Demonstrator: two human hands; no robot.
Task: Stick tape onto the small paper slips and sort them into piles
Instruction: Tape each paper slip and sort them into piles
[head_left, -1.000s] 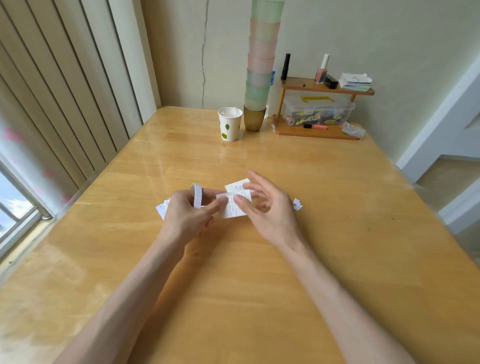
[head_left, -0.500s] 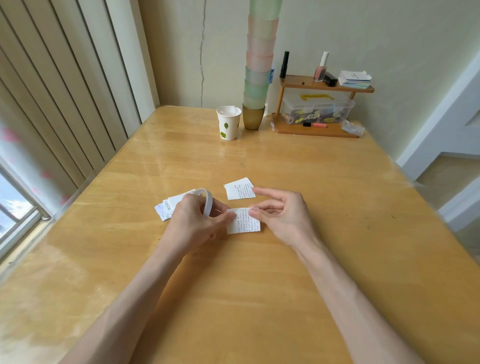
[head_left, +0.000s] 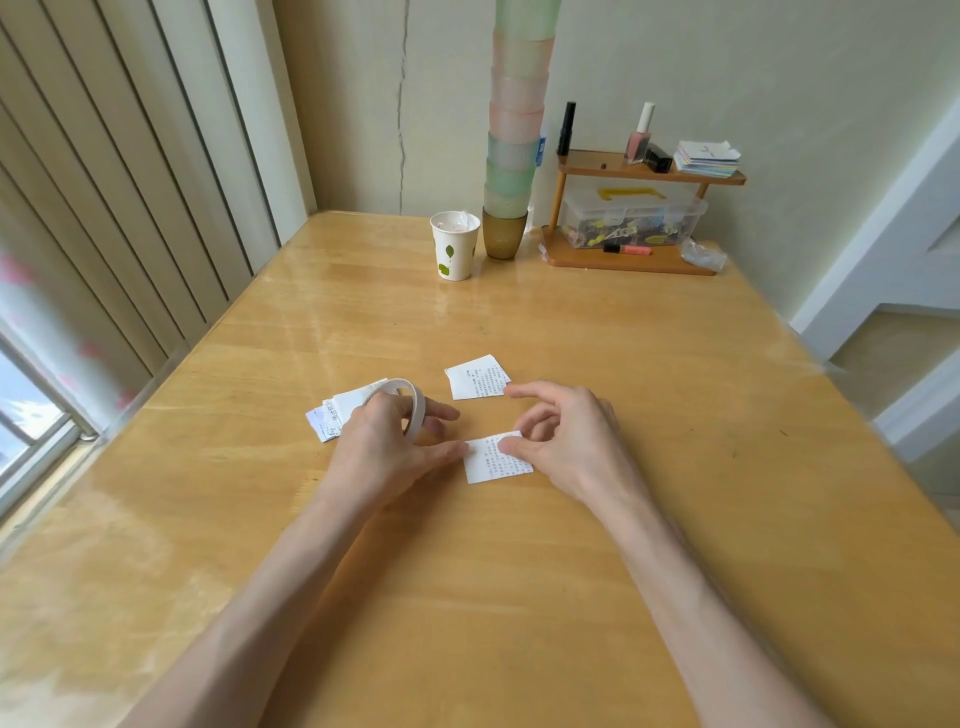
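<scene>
The printed paper slip (head_left: 497, 460) you are working on lies flat on the wooden table (head_left: 571, 322), just in front of you and between your 2 hands. Your right hand (head_left: 569, 441) has its thumb tip pressed on the slip's upper edge; its other fingers are loosely curled and spread apart above the paper, the index pointing forward. Your left hand (head_left: 382, 449) grips the white tape roll (head_left: 413, 408), fingers curled through and round the ring, which stands on edge, while the thumb reaches across to touch the slip's left edge. Just beyond your right index finger lies 1 small pile of slips (head_left: 477, 376), apart from the slip under your thumb. A 2nd pile (head_left: 332, 415) lies on the left, partly hidden behind your left hand and the roll. Well away at the table's far end stand a paper cup (head_left: 455, 252) with leaf prints, a tall stack of pastel cups (head_left: 517, 130) set in a brown one, and a small wooden shelf (head_left: 631, 262) carrying a clear box (head_left: 634, 223), a nail polish bottle (head_left: 640, 137) and a stack of cards (head_left: 706, 158).
</scene>
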